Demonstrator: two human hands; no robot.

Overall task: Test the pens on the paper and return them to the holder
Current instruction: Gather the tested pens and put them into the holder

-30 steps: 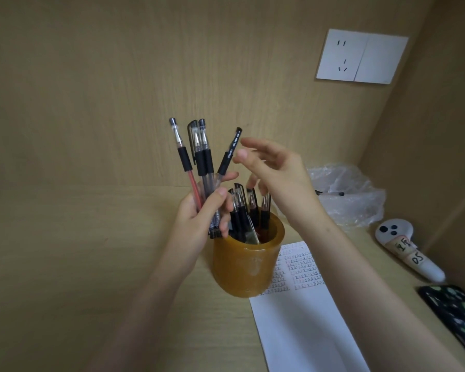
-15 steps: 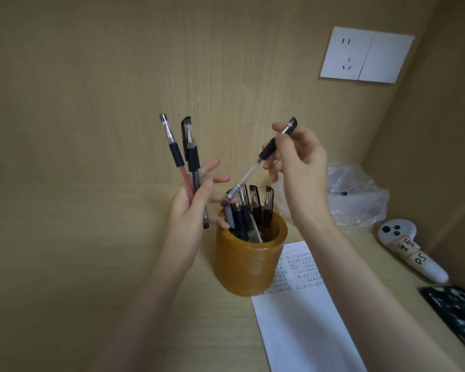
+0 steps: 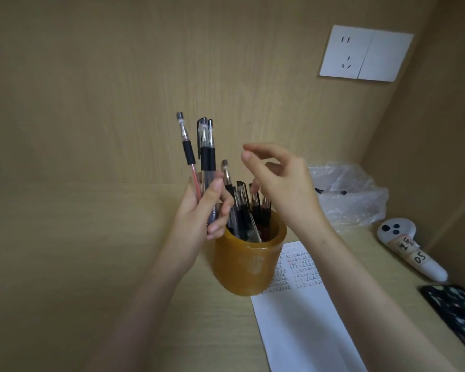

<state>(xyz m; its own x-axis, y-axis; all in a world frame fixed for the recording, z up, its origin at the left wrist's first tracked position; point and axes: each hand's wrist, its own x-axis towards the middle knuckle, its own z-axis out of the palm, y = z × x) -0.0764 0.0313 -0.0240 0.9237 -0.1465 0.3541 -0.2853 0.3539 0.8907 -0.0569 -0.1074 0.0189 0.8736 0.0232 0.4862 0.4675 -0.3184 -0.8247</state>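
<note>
Wood desk [image 3: 91, 264] w/ amber holder [image 3: 249, 267], paper [image 3: 304, 326], plastic bag [image 3: 349, 194], white controller [image 3: 408, 251], phone [image 3: 457, 310].

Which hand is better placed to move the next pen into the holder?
Right. The right hand is open and empty above the holder, while the left hand is closed around the remaining pens.

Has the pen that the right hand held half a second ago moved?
Yes. It went down into the amber holder, standing among the others; the right hand is now empty above it.
</note>
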